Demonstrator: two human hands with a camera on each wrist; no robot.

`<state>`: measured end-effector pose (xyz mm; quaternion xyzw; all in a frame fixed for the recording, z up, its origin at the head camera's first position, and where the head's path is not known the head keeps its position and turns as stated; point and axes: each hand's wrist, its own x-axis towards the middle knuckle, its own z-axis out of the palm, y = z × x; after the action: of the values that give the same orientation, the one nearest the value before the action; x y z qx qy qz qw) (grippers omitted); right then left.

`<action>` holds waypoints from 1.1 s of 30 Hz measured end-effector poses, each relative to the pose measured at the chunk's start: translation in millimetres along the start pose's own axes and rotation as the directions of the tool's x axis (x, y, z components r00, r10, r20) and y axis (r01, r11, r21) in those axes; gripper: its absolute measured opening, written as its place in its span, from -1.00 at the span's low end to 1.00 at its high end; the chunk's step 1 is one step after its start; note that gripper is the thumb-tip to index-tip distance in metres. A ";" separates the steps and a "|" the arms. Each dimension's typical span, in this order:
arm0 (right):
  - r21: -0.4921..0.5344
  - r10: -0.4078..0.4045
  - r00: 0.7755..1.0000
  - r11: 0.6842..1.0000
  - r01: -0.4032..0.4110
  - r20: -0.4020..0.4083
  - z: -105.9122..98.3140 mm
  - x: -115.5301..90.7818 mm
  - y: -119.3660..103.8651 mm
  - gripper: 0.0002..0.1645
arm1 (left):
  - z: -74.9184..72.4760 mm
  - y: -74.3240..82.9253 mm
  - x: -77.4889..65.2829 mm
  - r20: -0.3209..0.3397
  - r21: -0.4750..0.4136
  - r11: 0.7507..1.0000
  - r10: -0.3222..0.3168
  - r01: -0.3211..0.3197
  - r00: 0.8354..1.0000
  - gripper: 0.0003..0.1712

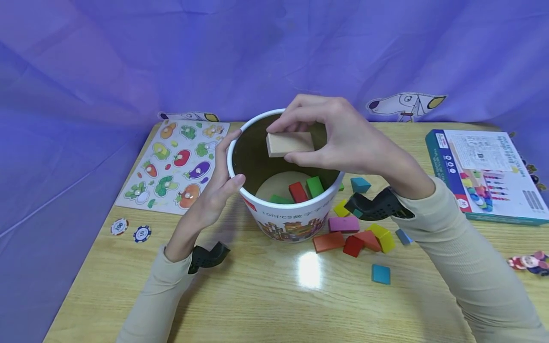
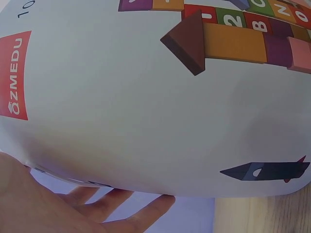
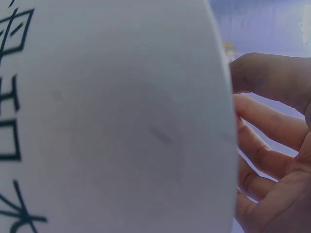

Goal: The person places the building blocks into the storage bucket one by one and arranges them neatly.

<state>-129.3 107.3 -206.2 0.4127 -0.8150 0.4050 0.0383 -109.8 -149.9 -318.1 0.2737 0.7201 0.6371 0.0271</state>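
A white bucket [image 1: 296, 213] with printed block pictures stands on the table, its open mouth facing up. My right hand [image 1: 339, 131] pinches a plain wooden block [image 1: 290, 144] between thumb and fingers, over the bucket's mouth. My left hand [image 1: 214, 190] holds the bucket at its left rim, thumb at the edge; in the left wrist view its fingers reach along the outer wall. On the bucket's floor lie a red block [image 1: 298, 192] and green blocks [image 1: 315, 186]. In the right wrist view, the bucket wall [image 3: 121, 121] hides the wooden block.
Right of the bucket lie several coloured blocks, among them a pink block [image 1: 344, 224] and a blue block [image 1: 381, 274]. A vegetable puzzle board [image 1: 171, 164] and two poker chips [image 1: 142, 233] are at left. A flat toy box [image 1: 491, 174] and a small figurine [image 1: 529, 263] sit at right.
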 end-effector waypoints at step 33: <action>-0.054 0.387 0.917 0.918 -0.393 -0.095 -18.6 -136.7 118.2 -0.61 | -0.7 0.8 0.5 0.016 -0.001 1.000 0.029 -0.029 0.999 -0.02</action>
<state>-127.7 247.0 -322.2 0.2232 -0.8928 0.3913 0.0051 -110.2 -150.3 -317.1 0.2893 0.7155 0.6354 0.0235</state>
